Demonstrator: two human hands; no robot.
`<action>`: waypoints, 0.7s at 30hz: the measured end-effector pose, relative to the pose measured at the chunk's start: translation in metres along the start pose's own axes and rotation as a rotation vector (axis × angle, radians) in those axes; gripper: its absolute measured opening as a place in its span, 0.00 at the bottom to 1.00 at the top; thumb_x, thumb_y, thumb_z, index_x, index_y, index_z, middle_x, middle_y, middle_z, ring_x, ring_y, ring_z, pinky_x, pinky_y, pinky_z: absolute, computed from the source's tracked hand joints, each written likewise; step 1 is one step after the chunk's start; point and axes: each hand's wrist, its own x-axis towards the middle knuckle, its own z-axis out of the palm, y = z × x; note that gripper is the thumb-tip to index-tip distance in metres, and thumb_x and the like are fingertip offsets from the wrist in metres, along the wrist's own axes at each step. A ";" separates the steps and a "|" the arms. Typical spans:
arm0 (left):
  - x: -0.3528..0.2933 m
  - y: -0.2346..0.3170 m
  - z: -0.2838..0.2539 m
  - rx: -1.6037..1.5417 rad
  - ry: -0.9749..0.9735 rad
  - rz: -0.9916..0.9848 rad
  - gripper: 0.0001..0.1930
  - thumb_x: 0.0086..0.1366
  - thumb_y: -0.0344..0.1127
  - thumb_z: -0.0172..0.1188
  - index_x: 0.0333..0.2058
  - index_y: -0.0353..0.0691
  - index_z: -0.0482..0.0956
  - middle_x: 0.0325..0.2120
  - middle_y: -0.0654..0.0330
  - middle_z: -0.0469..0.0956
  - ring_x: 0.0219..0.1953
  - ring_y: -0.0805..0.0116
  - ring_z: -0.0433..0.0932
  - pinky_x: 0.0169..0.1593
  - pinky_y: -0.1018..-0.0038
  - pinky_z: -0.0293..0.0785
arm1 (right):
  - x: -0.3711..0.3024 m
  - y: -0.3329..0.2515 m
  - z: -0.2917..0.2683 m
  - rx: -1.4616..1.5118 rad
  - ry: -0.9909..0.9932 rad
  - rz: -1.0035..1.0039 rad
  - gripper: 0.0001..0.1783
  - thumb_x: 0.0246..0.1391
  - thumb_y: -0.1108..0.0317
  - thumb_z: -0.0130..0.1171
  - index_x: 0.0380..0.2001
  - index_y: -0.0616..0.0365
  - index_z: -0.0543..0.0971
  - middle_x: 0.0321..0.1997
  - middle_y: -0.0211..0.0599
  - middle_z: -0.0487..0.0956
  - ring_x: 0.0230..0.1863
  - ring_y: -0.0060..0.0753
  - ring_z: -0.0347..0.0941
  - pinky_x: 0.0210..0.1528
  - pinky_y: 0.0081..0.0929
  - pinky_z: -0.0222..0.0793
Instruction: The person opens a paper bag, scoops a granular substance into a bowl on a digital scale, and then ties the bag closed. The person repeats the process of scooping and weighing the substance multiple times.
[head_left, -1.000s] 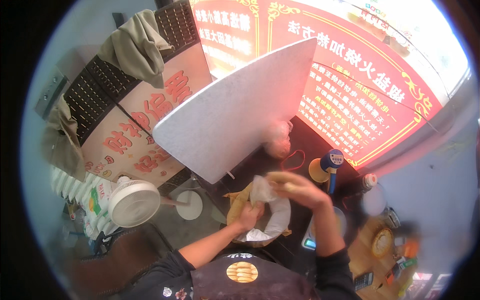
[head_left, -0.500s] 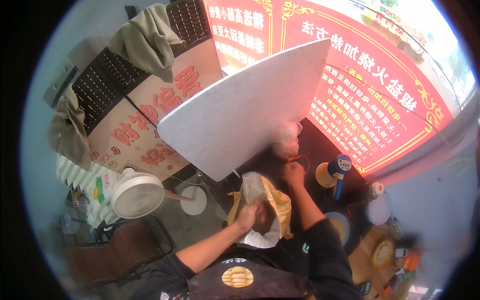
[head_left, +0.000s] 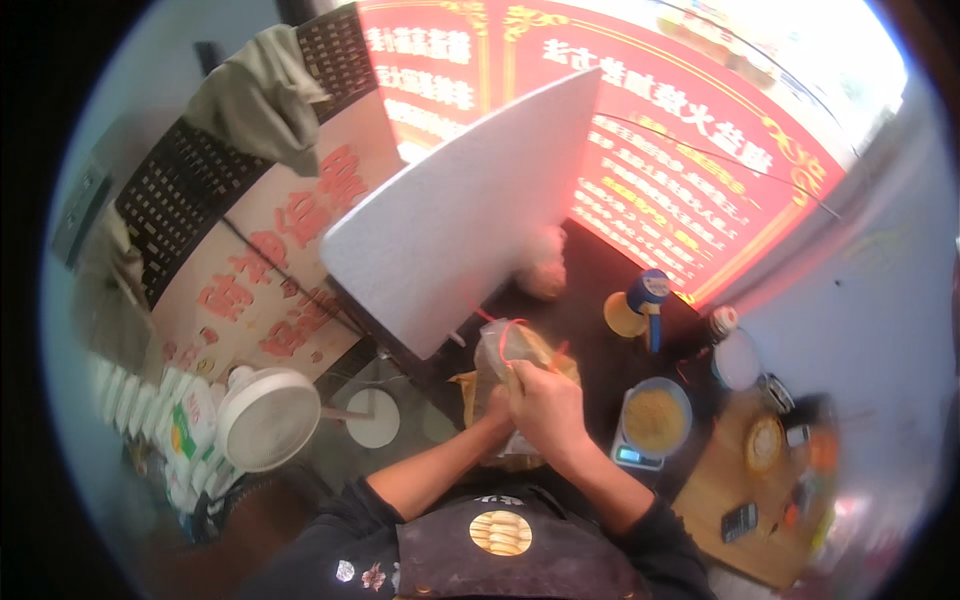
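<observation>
A brown paper bag [head_left: 565,364] with a pale liner stands upright in front of me at the dark table's near edge. My left hand [head_left: 497,408] is closed round its gathered upper part, its fingers partly hidden behind the right hand. Crossing over it, my right hand [head_left: 548,402] pinches a red cord [head_left: 504,336] that loops above the bag's top. Behind the bag, a bunched clear plastic bag [head_left: 546,268] lies on the table, beside the large white board.
The white board [head_left: 440,210] leans upright across the table [head_left: 590,270]. Rightward are a blue-and-cream megaphone [head_left: 638,306], a bowl of yellowish crumbs [head_left: 656,416] on a scale [head_left: 638,458], and a wooden surface [head_left: 715,490] with a calculator. A white fan [head_left: 266,420] stands left.
My right hand has come back from the far table with the red cord to the bag. The bag's wide mouth is now drawn together. The view has shifted.
</observation>
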 end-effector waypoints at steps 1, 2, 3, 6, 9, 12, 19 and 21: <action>-0.002 0.003 0.001 -0.104 0.016 -0.072 0.25 0.86 0.55 0.44 0.31 0.47 0.74 0.32 0.66 0.74 0.39 0.75 0.76 0.46 0.68 0.74 | -0.003 0.010 0.008 -0.116 -0.049 0.064 0.11 0.66 0.64 0.59 0.31 0.56 0.82 0.28 0.47 0.85 0.30 0.54 0.85 0.33 0.49 0.80; -0.002 0.004 -0.002 -0.267 0.002 -0.272 0.25 0.86 0.55 0.44 0.32 0.47 0.74 0.33 0.67 0.75 0.40 0.75 0.75 0.47 0.69 0.74 | -0.009 0.021 0.014 -0.156 0.001 0.083 0.12 0.66 0.64 0.59 0.29 0.56 0.81 0.27 0.48 0.85 0.29 0.55 0.85 0.33 0.50 0.80; -0.001 0.006 -0.005 -0.445 -0.011 -0.421 0.25 0.86 0.55 0.44 0.32 0.47 0.75 0.34 0.67 0.76 0.40 0.75 0.75 0.49 0.69 0.74 | -0.013 0.033 0.018 -0.199 0.026 0.131 0.12 0.65 0.64 0.58 0.28 0.56 0.80 0.26 0.48 0.85 0.28 0.55 0.85 0.32 0.50 0.80; -0.001 0.008 -0.015 -0.374 -0.174 -0.274 0.28 0.86 0.58 0.41 0.28 0.49 0.73 0.35 0.65 0.78 0.38 0.72 0.74 0.51 0.71 0.71 | -0.031 0.055 0.019 -0.241 0.070 0.203 0.14 0.64 0.62 0.59 0.26 0.56 0.79 0.24 0.48 0.84 0.27 0.55 0.85 0.30 0.50 0.81; 0.001 0.007 -0.021 -0.487 -0.297 -0.296 0.29 0.87 0.56 0.39 0.30 0.45 0.77 0.34 0.64 0.79 0.40 0.71 0.75 0.53 0.71 0.71 | -0.038 0.060 0.014 -0.266 0.053 0.227 0.19 0.64 0.53 0.64 0.25 0.56 0.82 0.22 0.50 0.84 0.27 0.55 0.86 0.30 0.49 0.82; -0.001 0.007 -0.019 -0.504 -0.305 -0.258 0.31 0.87 0.58 0.38 0.35 0.42 0.81 0.34 0.64 0.79 0.41 0.70 0.76 0.54 0.69 0.72 | -0.027 0.062 0.010 -0.251 -0.040 0.287 0.26 0.61 0.43 0.68 0.26 0.57 0.85 0.23 0.52 0.84 0.28 0.58 0.87 0.31 0.49 0.83; -0.003 0.011 -0.019 -0.393 -0.284 -0.063 0.34 0.86 0.58 0.37 0.56 0.34 0.86 0.38 0.61 0.82 0.47 0.71 0.75 0.59 0.69 0.70 | -0.013 0.085 0.007 -0.246 -0.112 0.362 0.17 0.63 0.61 0.58 0.29 0.60 0.88 0.28 0.56 0.87 0.32 0.60 0.88 0.40 0.53 0.84; -0.003 0.013 -0.020 -0.437 -0.294 -0.084 0.34 0.86 0.58 0.38 0.54 0.34 0.87 0.38 0.62 0.81 0.44 0.70 0.75 0.57 0.69 0.71 | -0.023 0.087 0.010 -0.217 -0.152 0.358 0.17 0.62 0.60 0.59 0.29 0.60 0.89 0.28 0.56 0.87 0.33 0.60 0.87 0.40 0.53 0.84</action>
